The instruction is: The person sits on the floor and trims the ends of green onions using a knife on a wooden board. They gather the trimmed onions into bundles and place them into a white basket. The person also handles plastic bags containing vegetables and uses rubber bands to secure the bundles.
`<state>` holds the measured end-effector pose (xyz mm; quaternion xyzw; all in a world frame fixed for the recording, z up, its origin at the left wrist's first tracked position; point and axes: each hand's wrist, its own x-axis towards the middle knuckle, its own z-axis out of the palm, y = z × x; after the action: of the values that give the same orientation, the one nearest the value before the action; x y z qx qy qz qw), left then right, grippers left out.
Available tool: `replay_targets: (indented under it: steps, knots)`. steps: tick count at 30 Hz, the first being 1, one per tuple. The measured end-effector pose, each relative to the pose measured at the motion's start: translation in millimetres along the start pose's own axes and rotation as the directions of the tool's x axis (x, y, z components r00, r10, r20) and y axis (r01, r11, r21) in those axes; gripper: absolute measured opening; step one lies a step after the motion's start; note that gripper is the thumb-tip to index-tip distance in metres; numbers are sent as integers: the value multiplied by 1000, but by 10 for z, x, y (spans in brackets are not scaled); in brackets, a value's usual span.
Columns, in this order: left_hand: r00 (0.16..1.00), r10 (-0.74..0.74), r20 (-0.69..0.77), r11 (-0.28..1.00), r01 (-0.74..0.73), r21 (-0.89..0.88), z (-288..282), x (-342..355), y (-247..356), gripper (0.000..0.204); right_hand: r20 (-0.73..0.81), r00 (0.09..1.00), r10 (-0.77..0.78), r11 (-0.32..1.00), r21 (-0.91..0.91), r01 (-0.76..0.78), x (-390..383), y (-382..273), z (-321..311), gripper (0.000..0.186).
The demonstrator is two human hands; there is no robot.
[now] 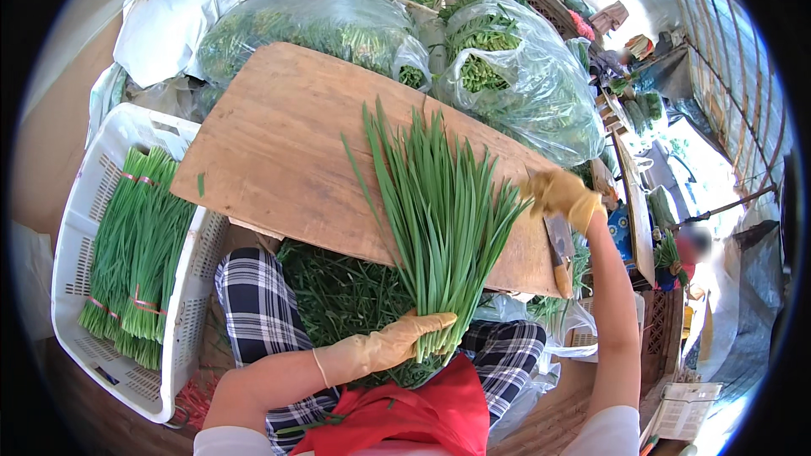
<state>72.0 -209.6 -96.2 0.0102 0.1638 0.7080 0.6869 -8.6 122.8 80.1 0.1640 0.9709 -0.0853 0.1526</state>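
A loose bunch of green garlic chives (443, 211) fans out over the wooden board (279, 143), with its pale cut ends toward me. My left hand (397, 342), in a tan rubber glove, is closed round the stems just above those ends. At the leaf tips on the right, my right hand (562, 198) wears a matching glove. Motion smears its fingers, so I cannot make out whether they grip any leaves. Just below that hand, a knife (561, 255) with a wooden handle lies at the board's right end.
On the left stands a white plastic crate (173, 312) of banded chive bundles (139, 245). Loose trimmings (338, 287) lie between my knees under the board. Bulging see-through bags of greens (321, 25) line the board's far side. Other people work at the far right.
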Motion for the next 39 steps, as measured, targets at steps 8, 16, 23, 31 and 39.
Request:
replay_targets:
  steps: [8, 16, 23, 31, 39]
  knots:
    - [997, 21, -75, 1000, -21, -7, 8, -13, -28, 31, -425, 756, -497, 867, -216, 449, -88, -1818, 492, 40]
    - [998, -10, -55, 1000, 12, 26, -15, 5, -35, 31, -253, 933, -258, 964, 3, 267, 398, -1767, 696, 34]
    - [999, -9, -50, 998, 12, 65, -17, 35, -20, 26, -15, 993, -116, 502, 862, 72, 77, -1217, 371, 25]
    - [995, -11, -100, 995, 20, 95, 59, -10, 57, 31, -19, 998, -55, 457, 888, 42, -96, -1254, 295, 17]
    - [990, -7, -144, 992, 24, 121, 137, -31, 88, 33, -96, 983, -158, 456, 876, 159, -98, -1176, 262, 16]
